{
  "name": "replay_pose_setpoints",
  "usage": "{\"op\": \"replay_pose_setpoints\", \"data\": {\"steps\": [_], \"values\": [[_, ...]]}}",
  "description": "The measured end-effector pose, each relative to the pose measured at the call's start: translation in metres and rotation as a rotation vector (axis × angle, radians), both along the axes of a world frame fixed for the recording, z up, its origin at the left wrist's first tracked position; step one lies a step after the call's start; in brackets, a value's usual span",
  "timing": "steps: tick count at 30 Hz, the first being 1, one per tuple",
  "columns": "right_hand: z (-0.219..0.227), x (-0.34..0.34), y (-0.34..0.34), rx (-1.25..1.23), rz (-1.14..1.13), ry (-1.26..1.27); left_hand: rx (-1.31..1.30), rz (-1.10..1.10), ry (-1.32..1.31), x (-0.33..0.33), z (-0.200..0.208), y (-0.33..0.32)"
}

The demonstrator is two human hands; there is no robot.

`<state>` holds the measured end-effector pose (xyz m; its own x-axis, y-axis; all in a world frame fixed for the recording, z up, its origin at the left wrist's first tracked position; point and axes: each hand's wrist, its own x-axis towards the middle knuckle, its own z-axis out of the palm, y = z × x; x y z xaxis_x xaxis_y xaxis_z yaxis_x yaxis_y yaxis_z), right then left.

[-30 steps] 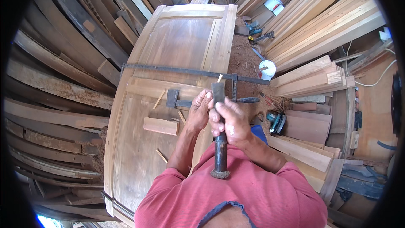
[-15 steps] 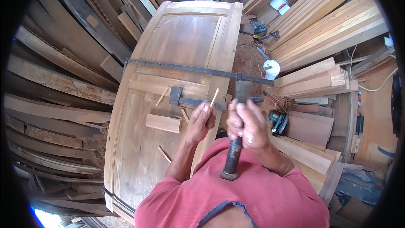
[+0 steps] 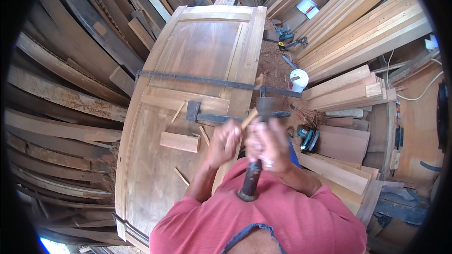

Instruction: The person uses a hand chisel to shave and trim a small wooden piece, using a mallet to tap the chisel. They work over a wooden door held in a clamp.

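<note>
A broad chisel (image 3: pixel 251 178) is gripped in my right hand (image 3: pixel 267 143), its blurred blade pointing away and its dark handle's butt against the front of my red shirt. My left hand (image 3: pixel 224 142) is closed on a thin wooden stick (image 3: pixel 249 119), whose far end lies right beside the chisel blade. Both hands are over the near-right edge of a wooden panel door (image 3: pixel 155 178). On the door, left of my hands, rest a hammer-like tool (image 3: pixel 193 111) with a dark head, a small wooden block (image 3: pixel 180 142) and several thin sticks (image 3: pixel 181 176).
A long metal bar clamp (image 3: pixel 202 79) spans the door. Right of it, on the ground, are a white bucket (image 3: pixel 298 80), a teal power tool (image 3: pixel 308 137) and other tools. Stacked boards (image 3: pixel 362 33) stand at right, and dark planks (image 3: pixel 61 127) at left.
The stick in my left hand has tipped rightward, its end now meeting the chisel blade. My right hand and the chisel have shifted slightly left and nearer the left hand.
</note>
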<state>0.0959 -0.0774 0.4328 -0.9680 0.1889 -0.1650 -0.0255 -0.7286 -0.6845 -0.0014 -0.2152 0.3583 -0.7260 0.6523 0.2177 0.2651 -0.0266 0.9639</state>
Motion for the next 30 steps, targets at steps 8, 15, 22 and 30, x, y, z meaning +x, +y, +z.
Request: {"op": "replay_pose_setpoints", "data": {"steps": [8, 15, 22, 30], "values": [[-0.029, -0.024, 0.038, 0.498, 0.030, -0.053, 0.337, -0.166, -0.972, 0.011, -0.013, 0.003], [-0.047, -0.039, 0.042, 0.695, 0.037, -0.019, 0.263, -0.204, -0.997, 0.007, -0.014, 0.008], [-0.041, -0.032, 0.010, -0.027, -0.097, 0.066, 0.398, -0.067, -0.846, -0.021, -0.024, 0.028], [-0.021, -0.018, -0.021, -0.016, 0.150, -0.015, 0.172, 0.021, -0.318, -0.020, -0.007, 0.012]]}}
